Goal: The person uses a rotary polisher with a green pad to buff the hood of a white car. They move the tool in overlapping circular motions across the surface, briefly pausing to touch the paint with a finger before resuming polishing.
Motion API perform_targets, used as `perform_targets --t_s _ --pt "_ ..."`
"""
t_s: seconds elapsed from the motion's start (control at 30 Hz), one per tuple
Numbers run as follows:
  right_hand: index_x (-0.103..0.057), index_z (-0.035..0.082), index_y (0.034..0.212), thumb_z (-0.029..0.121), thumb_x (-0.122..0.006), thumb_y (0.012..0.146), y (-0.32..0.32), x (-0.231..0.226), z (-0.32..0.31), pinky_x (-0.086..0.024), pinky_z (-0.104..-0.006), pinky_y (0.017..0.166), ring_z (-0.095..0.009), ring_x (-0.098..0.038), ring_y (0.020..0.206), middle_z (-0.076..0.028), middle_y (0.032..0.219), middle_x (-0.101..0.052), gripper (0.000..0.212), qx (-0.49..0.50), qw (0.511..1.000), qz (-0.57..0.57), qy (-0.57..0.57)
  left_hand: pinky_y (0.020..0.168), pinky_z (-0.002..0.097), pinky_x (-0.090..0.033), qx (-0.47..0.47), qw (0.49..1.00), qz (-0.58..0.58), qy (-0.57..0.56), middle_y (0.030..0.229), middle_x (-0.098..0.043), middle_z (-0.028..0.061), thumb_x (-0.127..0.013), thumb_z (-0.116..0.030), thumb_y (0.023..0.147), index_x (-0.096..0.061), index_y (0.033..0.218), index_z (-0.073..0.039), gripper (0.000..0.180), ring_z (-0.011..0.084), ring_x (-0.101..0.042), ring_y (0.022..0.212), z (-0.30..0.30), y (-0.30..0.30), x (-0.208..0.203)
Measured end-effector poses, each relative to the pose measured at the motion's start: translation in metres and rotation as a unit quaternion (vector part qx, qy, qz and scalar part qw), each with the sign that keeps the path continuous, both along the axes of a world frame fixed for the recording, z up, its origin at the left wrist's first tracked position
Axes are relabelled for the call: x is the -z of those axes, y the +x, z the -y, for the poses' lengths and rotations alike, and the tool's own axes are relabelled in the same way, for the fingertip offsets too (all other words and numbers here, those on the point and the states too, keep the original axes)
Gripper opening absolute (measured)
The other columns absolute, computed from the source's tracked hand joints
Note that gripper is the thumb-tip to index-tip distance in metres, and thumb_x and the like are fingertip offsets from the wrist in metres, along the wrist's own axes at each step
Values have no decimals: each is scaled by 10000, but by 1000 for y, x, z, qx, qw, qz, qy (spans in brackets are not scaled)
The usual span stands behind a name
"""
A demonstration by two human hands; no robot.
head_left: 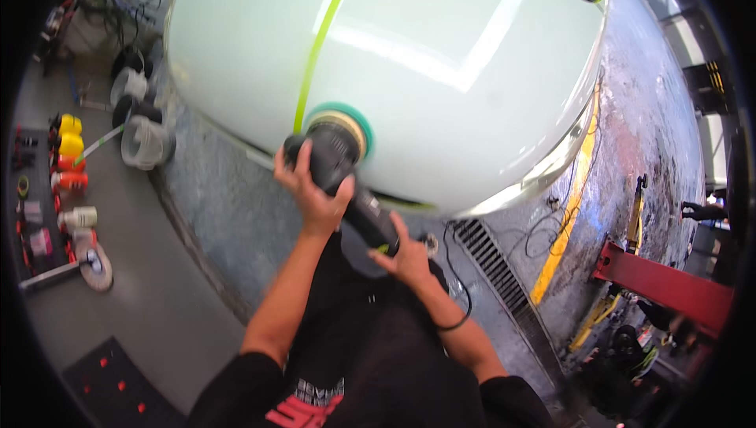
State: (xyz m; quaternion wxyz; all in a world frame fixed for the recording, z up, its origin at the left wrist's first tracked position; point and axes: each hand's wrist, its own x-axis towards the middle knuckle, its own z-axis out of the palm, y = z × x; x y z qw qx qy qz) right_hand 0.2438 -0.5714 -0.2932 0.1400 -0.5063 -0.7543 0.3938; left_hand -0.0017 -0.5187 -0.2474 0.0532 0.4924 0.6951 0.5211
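A black electric polisher (346, 184) with a green and yellow foam pad (346, 122) presses against the pale white car hood (441, 58), right beside a green tape stripe (321, 42). My left hand (309, 188) grips the polisher's rounded head from the left. My right hand (409, 253) holds the rear handle lower down, where the black cord (457, 270) leaves the tool and loops past my wrist.
Yellow, orange and white polish bottles (68, 162) and a second polishing tool (93, 264) lie on a grey cart at left. Clear plastic containers (145, 141) stand near the car's front. A floor drain grate (496, 264), yellow line and red lift arm (669, 286) are at right.
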Motion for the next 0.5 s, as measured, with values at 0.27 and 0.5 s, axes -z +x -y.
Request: perform_targets --t_s 0.27,0.5 --pt "-367 145 1690 630 -832 852 -6 4 -31 -564 -471 573 -374 -701 660 -138 894 -722 1075 -109 990 4 86 1256 614 -307 -88 996 -34 -3 1728 -152 298 -702 -429 917 -318 1707 -65 951 484 -238 1583 26 -24 34" --pt "-395 139 1671 581 -887 814 112 -2 -45 -608 -486 670 -432 -754 761 -227 1001 -782 1082 -118 992 23 48 1266 622 -281 -84 996 18 20 1725 -115 327 -713 -436 924 -293 1710 -62 966 514 -191 1594 24 101 35"
